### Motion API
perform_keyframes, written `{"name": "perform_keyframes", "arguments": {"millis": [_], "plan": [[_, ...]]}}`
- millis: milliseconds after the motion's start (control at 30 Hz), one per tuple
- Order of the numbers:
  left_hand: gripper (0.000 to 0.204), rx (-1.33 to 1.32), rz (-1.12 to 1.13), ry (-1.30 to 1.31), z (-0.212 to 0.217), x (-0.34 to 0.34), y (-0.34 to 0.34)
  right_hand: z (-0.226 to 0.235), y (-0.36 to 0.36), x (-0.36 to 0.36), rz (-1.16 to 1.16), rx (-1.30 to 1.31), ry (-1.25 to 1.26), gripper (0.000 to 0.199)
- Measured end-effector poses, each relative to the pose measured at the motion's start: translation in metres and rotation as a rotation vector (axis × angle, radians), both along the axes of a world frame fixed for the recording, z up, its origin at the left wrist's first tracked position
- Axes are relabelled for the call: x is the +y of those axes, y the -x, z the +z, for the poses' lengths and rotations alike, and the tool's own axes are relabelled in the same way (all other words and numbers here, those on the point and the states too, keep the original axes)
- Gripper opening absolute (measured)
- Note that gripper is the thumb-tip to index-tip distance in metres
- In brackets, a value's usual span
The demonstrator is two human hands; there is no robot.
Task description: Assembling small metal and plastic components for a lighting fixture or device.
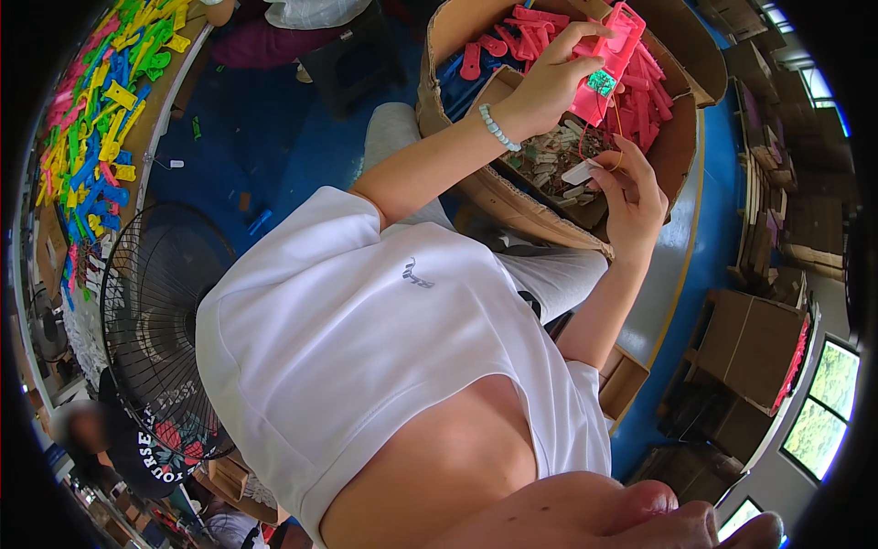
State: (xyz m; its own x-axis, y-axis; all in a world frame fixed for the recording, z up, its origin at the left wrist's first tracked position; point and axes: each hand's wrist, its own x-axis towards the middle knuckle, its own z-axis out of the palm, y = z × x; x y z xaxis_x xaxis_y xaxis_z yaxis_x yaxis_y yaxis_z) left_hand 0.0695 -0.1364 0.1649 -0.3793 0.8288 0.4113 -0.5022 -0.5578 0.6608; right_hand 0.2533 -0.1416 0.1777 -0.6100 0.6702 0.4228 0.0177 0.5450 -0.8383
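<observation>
My left hand (pixel 547 90), wearing a pale beaded bracelet (pixel 498 128), grips a bright pink plastic housing (pixel 624 41) above an open cardboard box (pixel 494 207). A small green circuit board (pixel 601 83) sits at the housing's lower part. Thin wires (pixel 619 123) hang from there toward my right hand (pixel 636 201). Between the thumb and fingers of that hand is a small white rectangular piece (pixel 580 172), apart from the housing. Whether the wires are joined to the white piece is hard to make out. Below lies a heap of small whitish parts (pixel 553 163).
Pink plastic parts (pixel 654 101) fill the box's far side. At left, a table (pixel 174 78) bears piles of coloured plastic pieces (pixel 110 119), near a black fan (pixel 151 311). Stacked cartons (pixel 750 348) stand at right. Another person (pixel 137 448) is at lower left.
</observation>
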Motion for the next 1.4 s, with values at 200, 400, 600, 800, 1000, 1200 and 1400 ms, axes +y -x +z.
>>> {"name": "perform_keyframes", "arguments": {"millis": [200,400,600,800,1000,1200,1400], "plan": [[0.035,0.030,0.118,0.016,-0.001,0.001,-0.003,0.027,-0.008,0.010,0.050,-0.258,-0.454,0.016],[0.041,0.124,-0.192,0.233,-0.012,-0.006,-0.004,0.048,0.010,0.022,-0.060,0.356,-0.408,0.009],[0.042,0.217,-0.333,0.110,-0.007,-0.030,-0.018,0.038,0.028,0.051,-0.499,0.268,-0.627,0.014],[0.040,0.095,-0.366,0.112,0.003,-0.044,-0.012,0.040,0.040,0.041,-0.488,0.517,-0.388,0.010],[0.037,0.154,-0.262,0.057,0.006,-0.045,-0.011,0.075,0.014,0.045,-0.426,-0.267,-0.933,0.010],[0.041,0.222,-0.309,0.113,0.008,-0.053,-0.019,0.075,0.025,0.047,-0.413,0.183,-1.111,0.009],[0.041,0.449,-0.142,0.110,-0.003,-0.053,-0.022,0.049,0.022,0.068,-0.296,-0.008,-1.096,0.012]]}}
